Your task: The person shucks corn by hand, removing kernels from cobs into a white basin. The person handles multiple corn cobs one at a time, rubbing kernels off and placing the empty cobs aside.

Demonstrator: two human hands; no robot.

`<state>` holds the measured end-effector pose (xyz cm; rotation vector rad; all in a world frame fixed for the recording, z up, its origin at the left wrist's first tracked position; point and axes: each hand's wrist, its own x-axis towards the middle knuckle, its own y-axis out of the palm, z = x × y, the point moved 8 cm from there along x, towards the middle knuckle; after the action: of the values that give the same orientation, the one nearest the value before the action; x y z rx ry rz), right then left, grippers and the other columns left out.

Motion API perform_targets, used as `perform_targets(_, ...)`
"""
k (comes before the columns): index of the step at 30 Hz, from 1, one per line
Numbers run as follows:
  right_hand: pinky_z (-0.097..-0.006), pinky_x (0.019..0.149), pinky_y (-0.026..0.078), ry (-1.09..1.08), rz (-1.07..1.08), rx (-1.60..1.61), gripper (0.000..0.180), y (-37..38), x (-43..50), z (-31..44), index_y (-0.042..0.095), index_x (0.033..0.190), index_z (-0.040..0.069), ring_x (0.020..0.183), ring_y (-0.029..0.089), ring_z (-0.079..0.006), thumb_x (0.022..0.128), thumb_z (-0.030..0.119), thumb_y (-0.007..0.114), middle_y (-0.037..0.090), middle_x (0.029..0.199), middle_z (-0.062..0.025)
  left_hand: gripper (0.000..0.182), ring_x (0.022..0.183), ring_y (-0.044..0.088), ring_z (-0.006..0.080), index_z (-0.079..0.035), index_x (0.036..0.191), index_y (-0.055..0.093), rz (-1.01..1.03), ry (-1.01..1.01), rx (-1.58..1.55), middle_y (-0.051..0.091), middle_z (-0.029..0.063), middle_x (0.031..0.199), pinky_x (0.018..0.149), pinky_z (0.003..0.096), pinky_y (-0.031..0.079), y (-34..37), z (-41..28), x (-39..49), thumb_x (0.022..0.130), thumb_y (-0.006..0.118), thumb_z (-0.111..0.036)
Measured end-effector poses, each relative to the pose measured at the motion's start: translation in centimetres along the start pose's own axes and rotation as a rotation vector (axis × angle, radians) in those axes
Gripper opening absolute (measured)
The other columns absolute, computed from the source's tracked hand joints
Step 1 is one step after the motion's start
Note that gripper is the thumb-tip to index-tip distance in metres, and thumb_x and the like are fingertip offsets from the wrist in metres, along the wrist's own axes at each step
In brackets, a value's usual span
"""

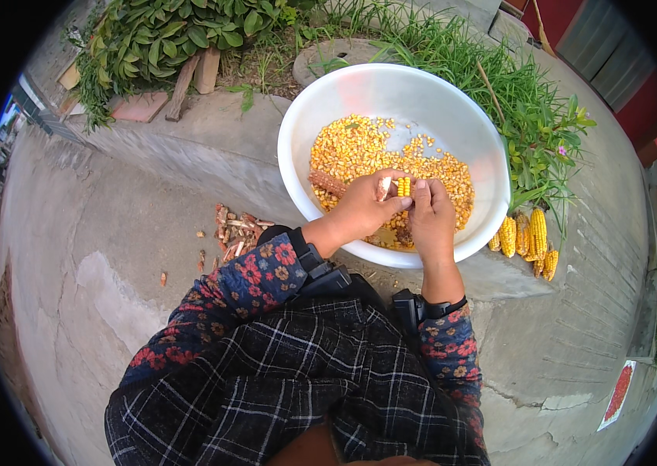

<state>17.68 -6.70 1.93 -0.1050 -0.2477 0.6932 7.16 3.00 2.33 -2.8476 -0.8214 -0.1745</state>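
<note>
Over a large white plastic basin, my two hands meet on a short piece of corn cob with a few rows of yellow kernels on it. My left hand grips this piece, and a pale broken cob end shows between its fingers. On the other side, my right hand has its thumb and fingers pinched at the cob piece. Loose corn kernels cover much of the basin floor. A stripped reddish cob lies among them, partly behind my left hand.
Several unshelled ears of corn lie right of the basin on the concrete ledge. Broken bare cobs are heaped on the ground at left. Grass, a leafy shrub and a round stone slab border the far side.
</note>
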Motion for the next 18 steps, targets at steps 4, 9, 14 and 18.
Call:
perform_targets(4, -0.0334, 0.060, 0.045, 0.115, 0.026, 0.149, 0.033, 0.0, -0.1, -0.6, 0.058, 0.090, -0.001, 0.066, 0.054, -0.0136, 0.107, 0.027, 0.058, 0.060, 0.072, -0.0071, 0.039, 0.076, 0.049, 0.0029, -0.003, 0.133, 0.064, 0.002, 0.000, 0.006, 0.056, -0.0061, 0.083, 0.067, 0.0210, 0.043, -0.2, -0.3, -0.1, 0.095, 0.072, -0.004)
perform_targets(9, -0.0344, 0.059, 0.045, -0.023, 0.018, -0.045, 0.034, 0.7, -0.3, 0.8, 0.058, 0.090, -0.001, 0.064, 0.052, -0.0140, 0.108, 0.028, 0.057, 0.059, 0.071, -0.0095, 0.040, 0.074, 0.050, 0.0036, -0.002, 0.132, 0.065, -0.038, 0.068, 0.054, 0.058, -0.0056, 0.082, 0.066, 0.0227, 0.043, -0.3, -1.0, -0.2, 0.093, 0.073, -0.004)
perform_targets(14, -0.0337, 0.061, 0.045, 0.050, 0.026, -0.115, 0.035, 0.2, -0.1, 0.2, 0.059, 0.090, -0.001, 0.065, 0.053, -0.0146, 0.107, 0.029, 0.058, 0.060, 0.072, -0.0099, 0.039, 0.072, 0.051, 0.0044, 0.000, 0.129, 0.066, -0.015, 0.048, 0.077, 0.058, -0.0058, 0.079, 0.066, 0.0239, 0.046, -0.4, -1.5, -0.3, 0.092, 0.074, -0.005)
perform_targets(18, -0.0350, 0.061, 0.045, 0.080, 0.017, 0.002, 0.033, 0.0, 0.0, 0.0, 0.060, 0.089, -0.001, 0.065, 0.053, -0.0152, 0.107, 0.027, 0.057, 0.061, 0.072, -0.0093, 0.039, 0.071, 0.051, 0.0042, -0.001, 0.129, 0.067, -0.022, 0.029, 0.105, 0.058, -0.0052, 0.079, 0.066, 0.0235, 0.046, -0.4, -1.8, -0.4, 0.091, 0.075, -0.005)
